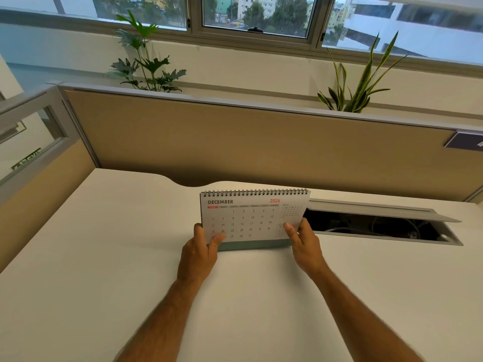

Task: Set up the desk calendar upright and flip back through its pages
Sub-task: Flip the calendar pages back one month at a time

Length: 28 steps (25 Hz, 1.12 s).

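Two bare hands are holding a desk calendar (251, 218) that is standing upright on a white desk (104, 257), a little past the centre of the desk toward 12 o'clock. The left hand (200, 253) is gripping the lower corner of the calendar at 9 o'clock: the thumb is lying on the front of the page near the numbers 20 and 27, and the other fingers are going behind the sheet, so this hand is pinching the page edge. The right hand (304, 244) is at the 3 o'clock corner; its thumb is pressing on the front of the page beside the small month tables, and the fingers are curling close together around the page edge.

The front page is showing DECEMBER and 2026 in red, and a spiral binding (254, 192) is running along the top edge. A grey-green base (251, 244) is showing under the page, between the two hands, and it is resting on the desk.

At 3 o'clock from the calendar, just beside it, a cable tray (379, 226) in the desk is standing open with its lid lifted, and cables are lying inside. A tan partition (235, 142) is closing the desk at 12 o'clock. Behind it, two plants are rising, a leafy plant (146, 66) at 11 o'clock and a striped plant (358, 82) at 1 o'clock, under a window (254, 14).
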Each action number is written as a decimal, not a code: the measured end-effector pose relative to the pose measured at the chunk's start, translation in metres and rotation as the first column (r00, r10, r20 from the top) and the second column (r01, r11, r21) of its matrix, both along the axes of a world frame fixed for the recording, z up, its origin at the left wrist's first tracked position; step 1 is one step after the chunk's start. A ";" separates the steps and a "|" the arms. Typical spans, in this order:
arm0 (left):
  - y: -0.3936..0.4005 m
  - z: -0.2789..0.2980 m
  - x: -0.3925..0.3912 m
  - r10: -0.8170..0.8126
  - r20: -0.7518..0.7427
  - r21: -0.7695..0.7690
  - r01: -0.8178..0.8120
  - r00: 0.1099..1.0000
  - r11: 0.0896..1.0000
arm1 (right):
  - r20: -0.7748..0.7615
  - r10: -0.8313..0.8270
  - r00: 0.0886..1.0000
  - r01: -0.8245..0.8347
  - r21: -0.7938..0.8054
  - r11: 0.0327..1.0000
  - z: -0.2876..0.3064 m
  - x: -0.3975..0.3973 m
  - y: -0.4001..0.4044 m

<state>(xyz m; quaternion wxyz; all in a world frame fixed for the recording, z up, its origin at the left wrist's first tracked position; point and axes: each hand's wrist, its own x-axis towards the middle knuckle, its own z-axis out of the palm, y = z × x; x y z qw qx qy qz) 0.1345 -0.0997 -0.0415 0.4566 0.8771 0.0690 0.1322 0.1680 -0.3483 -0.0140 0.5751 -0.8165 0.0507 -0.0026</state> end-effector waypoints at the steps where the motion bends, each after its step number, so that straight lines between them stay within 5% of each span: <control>1: 0.000 0.000 0.003 -0.002 -0.004 -0.004 0.002 1.000 1.000 | 0.000 -0.001 1.000 0.001 0.004 1.000 -0.002 0.002 0.000; 13: 0.006 -0.001 0.015 -0.069 -0.102 -0.075 0.062 0.992 0.995 | -0.011 -0.011 1.000 0.012 0.029 1.000 -0.009 0.010 0.002; 20: 0.024 -0.007 0.010 -0.110 -0.160 -0.076 0.099 0.981 0.992 | 0.013 -0.308 0.951 0.306 0.087 0.948 -0.014 -0.013 0.012; 28: 0.020 -0.010 0.009 -0.095 -0.177 0.015 0.099 0.980 0.995 | 0.034 -0.369 0.929 0.364 0.105 0.925 -0.008 -0.030 0.019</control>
